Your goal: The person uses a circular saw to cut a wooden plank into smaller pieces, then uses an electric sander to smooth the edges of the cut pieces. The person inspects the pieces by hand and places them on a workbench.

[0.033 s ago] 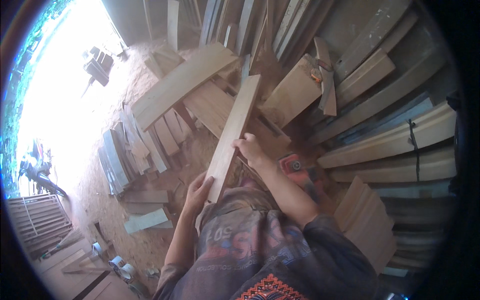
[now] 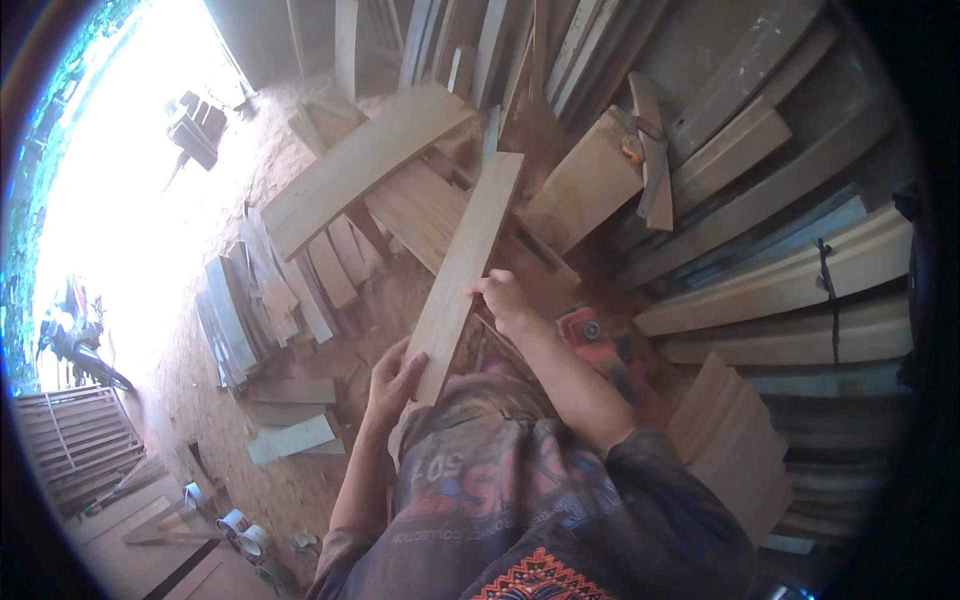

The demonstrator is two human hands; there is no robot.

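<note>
A long, narrow pale wooden board (image 2: 466, 259) slants away from my waist, its far end over the stacked planks. My left hand (image 2: 394, 378) grips the near end, with the thumb on the upper face and the other fingers hidden beneath. Farther along, my right hand (image 2: 504, 300) is closed at the right edge, fingertips pinching the board near its middle. Beyond lies a wide plank (image 2: 365, 168), resting across other timber. A red and black power tool (image 2: 598, 340) sits just right of my right forearm.
Short offcuts (image 2: 290, 290) lie on the dusty floor at left. A thick wood block (image 2: 585, 185) carries a curved piece (image 2: 654, 165) at far right. Long curved timbers (image 2: 780, 265) line the right side. A stack of boards (image 2: 730, 450) stands by my right elbow.
The board has tilted very slightly, showing a little more of its upper face. Both hands keep their hold in nearly the same place.
</note>
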